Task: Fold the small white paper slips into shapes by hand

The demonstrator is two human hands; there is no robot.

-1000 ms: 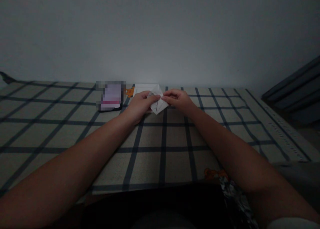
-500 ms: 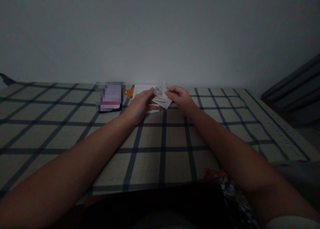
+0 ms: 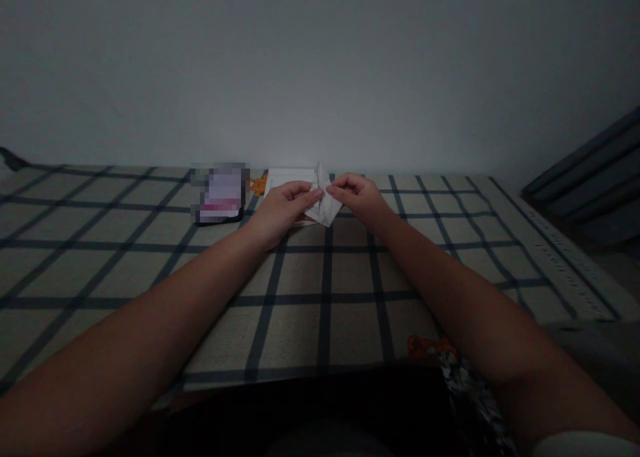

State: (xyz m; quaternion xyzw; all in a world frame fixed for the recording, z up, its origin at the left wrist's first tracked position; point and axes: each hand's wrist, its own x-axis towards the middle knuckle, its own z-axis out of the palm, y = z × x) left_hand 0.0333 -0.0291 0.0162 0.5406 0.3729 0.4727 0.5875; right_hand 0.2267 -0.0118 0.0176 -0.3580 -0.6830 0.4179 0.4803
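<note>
The left hand (image 3: 280,212) and right hand (image 3: 361,194) both pinch the folded paper (image 3: 327,209) between them, presumably steadying its folds; what looks like a phone (image 3: 223,192) lies left of both, leaving room.

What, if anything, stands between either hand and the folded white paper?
Nothing visible: the left hand and right hand both touch the folded white paper. The blurred device lies apart, off to the left.
</note>
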